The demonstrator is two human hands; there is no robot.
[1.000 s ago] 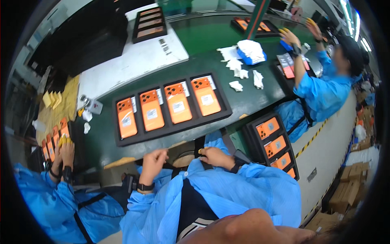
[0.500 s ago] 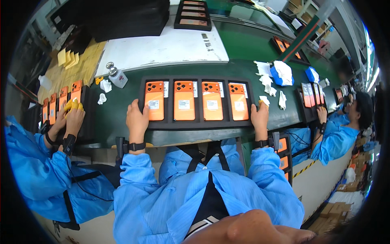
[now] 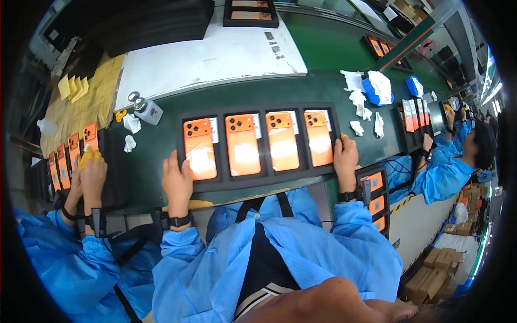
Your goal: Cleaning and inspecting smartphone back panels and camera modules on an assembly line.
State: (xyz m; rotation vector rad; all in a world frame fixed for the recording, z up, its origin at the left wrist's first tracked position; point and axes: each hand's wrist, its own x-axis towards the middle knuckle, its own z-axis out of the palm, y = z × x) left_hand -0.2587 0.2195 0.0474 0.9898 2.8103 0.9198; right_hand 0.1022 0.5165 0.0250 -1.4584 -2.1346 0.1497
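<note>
A black foam tray (image 3: 269,177) lies in front of me, and both my hands grip its sides. Set in its slots is a row of orange phones (image 3: 244,141), backs up, camera bumps at the far end. Bright glare covers their lower halves. White labels (image 3: 256,125) show beside the camera bumps. My left hand (image 3: 176,180) is at the tray's left end, thumb on the rim. My right hand (image 3: 346,157) holds the right end, with something yellow at its fingertips; the fingers under the edge are partly hidden.
Left of the tray stand a pump bottle (image 3: 145,107) and crumpled white wipes (image 3: 130,123). Wipes in a blue pack (image 3: 378,88) lie at right. A co-worker's hands (image 3: 92,172) work on phones at left; another person (image 3: 452,161) sits at right. A white board (image 3: 210,59) lies behind.
The tray sits slightly lower left in view, more slanted, with both hands still on it. Glare has replaced the stickers seen on the phones' backs. The left co-worker's hands have shifted.
</note>
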